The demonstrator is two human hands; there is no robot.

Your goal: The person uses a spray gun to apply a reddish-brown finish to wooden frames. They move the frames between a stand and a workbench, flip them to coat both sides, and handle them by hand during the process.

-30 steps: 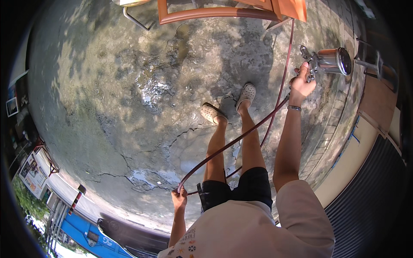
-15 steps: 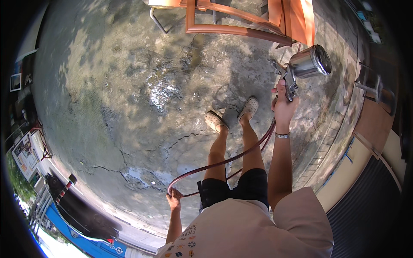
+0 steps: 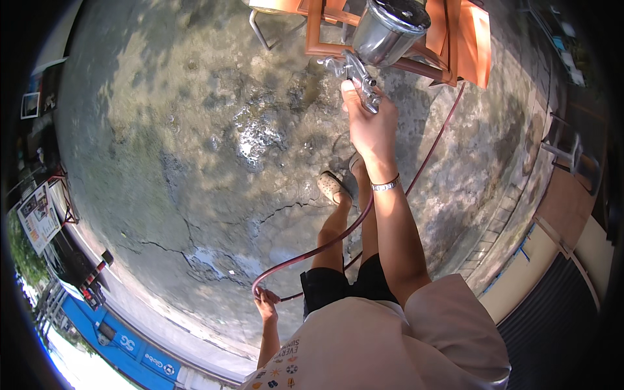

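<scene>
- The right hand [image 3: 374, 127] is wrapped around the handle of a metal spray gun [image 3: 354, 71], thumb up along its near side.
- The spray gun is out ahead of the person, its front end toward the left, raised in front of the orange-brown wooden frame [image 3: 322, 32] and covering part of it from this view.
- A shiny silver cup [image 3: 389, 36] sits on the gun, tilted, with dark stains on its lid.
- The left hand [image 3: 266, 304] is low, beside the person's left hip, with its fingers curled around a dark red hose [image 3: 312, 253].
- The hose makes a bend at the left hand; one length runs from there up toward the right wrist and passes behind the forearm.
- Another hose length slants up on the right toward an orange panel [image 3: 473, 45] next to the frame.
- A silver wristband [image 3: 386, 184] circles the right wrist.
- A beige clog [image 3: 333, 186] on the left foot stands on cracked concrete ground [image 3: 162, 130]; the right foot is mostly hidden behind the forearm.
- A shiny wet patch [image 3: 257, 140] lies on the ground ahead and to the left.
</scene>
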